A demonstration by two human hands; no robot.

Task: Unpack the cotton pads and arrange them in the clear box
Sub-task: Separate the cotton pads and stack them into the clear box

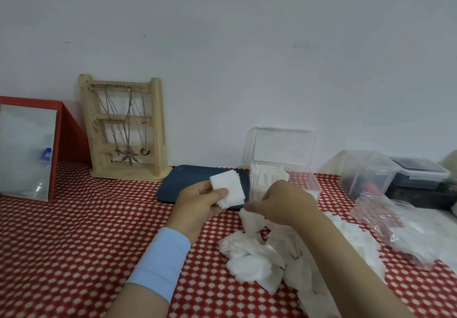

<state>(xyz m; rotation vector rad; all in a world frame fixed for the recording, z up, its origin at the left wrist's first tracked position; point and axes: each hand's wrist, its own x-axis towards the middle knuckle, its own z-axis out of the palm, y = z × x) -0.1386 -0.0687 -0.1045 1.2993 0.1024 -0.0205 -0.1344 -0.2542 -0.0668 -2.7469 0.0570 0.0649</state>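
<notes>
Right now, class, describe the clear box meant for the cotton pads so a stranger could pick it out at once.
Find the red-and-white dotted tablecloth against the white wall. Just right of the dark blue tray on it stands the clear box, its lid raised upright. Unlike the clear container farther right, it holds a row of white pads standing on edge.

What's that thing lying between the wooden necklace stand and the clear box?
A dark blue tray lies flat on the red patterned cloth between the wooden necklace stand and the clear box, as the head view shows.
</notes>
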